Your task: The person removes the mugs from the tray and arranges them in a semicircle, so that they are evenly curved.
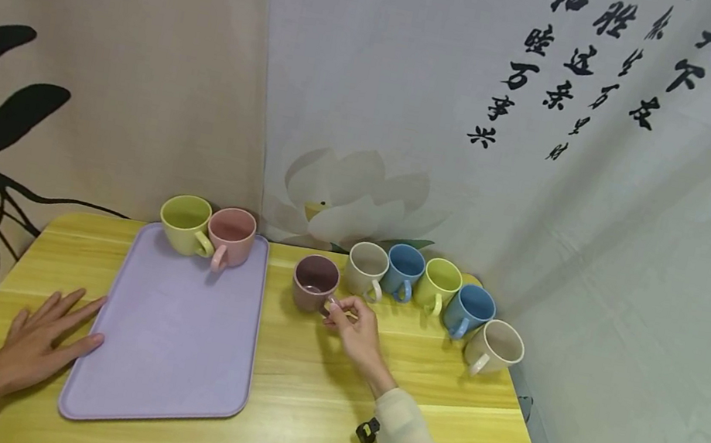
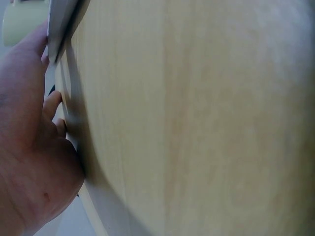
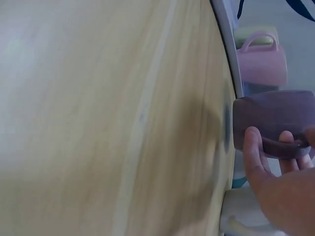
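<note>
A mauve mug (image 1: 307, 298) is at the table's back middle, right of the tray. My right hand (image 1: 359, 336) grips its handle, fingers curled round it in the right wrist view, where the mug's side (image 3: 270, 110) shows. Whether its base touches the table I cannot tell. My left hand (image 1: 33, 349) lies with fingers spread at the left edge of a lilac tray (image 1: 172, 348); its thumb and index fingertip touch the rim. On the tray's far end stand a yellow-green mug (image 1: 180, 231) and a pink mug (image 1: 236, 237), side by side.
Along the table's back right runs a curved row: a grey-white mug (image 1: 362, 274), a blue mug (image 1: 402, 272), a yellow-green mug (image 1: 434, 289), another blue mug (image 1: 465, 314) and a cream mug (image 1: 489, 351). A printed curtain (image 1: 378, 84) hangs behind the wooden table (image 1: 306, 433).
</note>
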Demonstrator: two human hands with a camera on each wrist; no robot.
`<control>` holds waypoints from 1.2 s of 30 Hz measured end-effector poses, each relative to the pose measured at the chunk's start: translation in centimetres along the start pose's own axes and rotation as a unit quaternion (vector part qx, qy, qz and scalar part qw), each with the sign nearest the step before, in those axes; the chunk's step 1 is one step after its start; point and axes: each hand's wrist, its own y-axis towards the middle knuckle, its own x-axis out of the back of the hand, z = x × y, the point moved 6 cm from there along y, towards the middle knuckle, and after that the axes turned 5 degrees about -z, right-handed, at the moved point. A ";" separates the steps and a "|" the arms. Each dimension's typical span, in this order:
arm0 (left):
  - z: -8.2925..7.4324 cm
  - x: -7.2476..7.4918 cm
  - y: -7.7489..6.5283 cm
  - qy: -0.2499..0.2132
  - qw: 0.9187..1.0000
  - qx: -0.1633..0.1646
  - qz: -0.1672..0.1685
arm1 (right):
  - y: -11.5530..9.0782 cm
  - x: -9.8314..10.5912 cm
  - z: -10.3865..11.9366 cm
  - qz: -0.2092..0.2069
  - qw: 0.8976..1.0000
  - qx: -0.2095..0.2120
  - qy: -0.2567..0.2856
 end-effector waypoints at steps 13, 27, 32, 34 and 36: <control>-0.7 0.3 -0.1 0.003 1.000 0.009 0.010 | 0.6 1.7 -1.1 -0.029 1.000 -0.005 0.007; -0.6 0.2 -0.1 0.003 1.000 0.005 0.005 | 0.7 2.8 -1.0 -0.050 0.999 -0.010 0.009; -0.6 0.2 -0.1 0.000 1.000 0.004 0.005 | 0.7 2.9 -1.1 -0.050 0.999 -0.004 -0.006; -0.7 0.2 -0.1 -0.001 1.000 0.002 0.003 | 0.6 2.9 -1.1 -0.049 0.999 -0.002 -0.012; -0.7 0.3 -0.1 -0.002 1.000 0.002 0.002 | 0.6 2.9 -1.1 -0.047 0.999 -0.002 -0.015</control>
